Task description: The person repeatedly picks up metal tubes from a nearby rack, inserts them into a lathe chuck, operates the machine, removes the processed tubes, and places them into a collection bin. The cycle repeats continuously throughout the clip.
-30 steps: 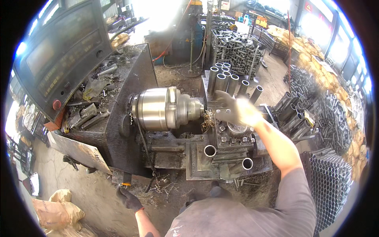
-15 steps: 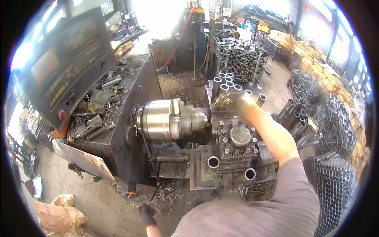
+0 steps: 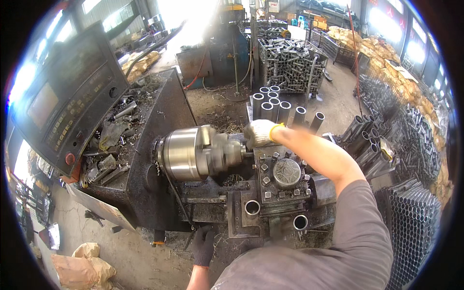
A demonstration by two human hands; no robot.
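My right hand (image 3: pixel 261 132), in a white glove with a yellow cuff, is at the far left edge of the tool post (image 3: pixel 286 173). Its fingers bend down by the right end of the metal chuck (image 3: pixel 186 152), whose jaws look smeared as if spinning. The fingertips are darkened, and what they grip, if anything, is hidden. My left hand (image 3: pixel 203 246), in a dark glove, is low beside the lower end of a thin rod (image 3: pixel 181 205). Its fingers blend together, so their grip is unclear. Two short tubes (image 3: pixel 252 208) (image 3: pixel 300 222) stand upright on the near side of the machine.
Several upright tubes (image 3: pixel 274 102) stand behind the tool post. More tubes (image 3: pixel 367 142) lean at the right, beside a tall stack of tubes (image 3: pixel 413 227). A wire basket (image 3: pixel 292 67) of metal parts stands behind. A control panel (image 3: pixel 67 101) and a chip-strewn cabinet (image 3: pixel 154 106) are at left.
My right hand has moved left and slightly down, from near the upright tubes to the end of the chuck. My left hand has risen and moved right toward the rod. The view has shifted slightly.
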